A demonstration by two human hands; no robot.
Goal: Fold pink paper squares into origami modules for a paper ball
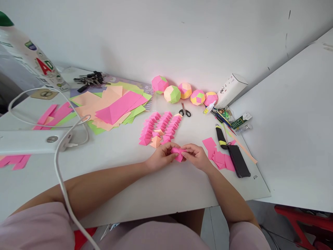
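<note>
Between my two hands is a small folded piece of pink paper (179, 155), held above the table's near half. My left hand (163, 156) pinches its left side between thumb and fingers. On the opposite side, my right hand (195, 156) grips it in the same way. Just beyond my hands stand rows of folded paper units (158, 127), mostly pink with a few peach ones. To the right of my right hand lies a loose pile of pink paper pieces (218, 156).
Several paper balls (172, 94) line the wall behind scissors (184, 111). Coloured sheets (114, 107) and keys (91, 80) lie left, near a tall bottle (33, 52) and a white cable (59, 163). A cutter (221, 137), phone (238, 161) and white box (231, 90) are right.
</note>
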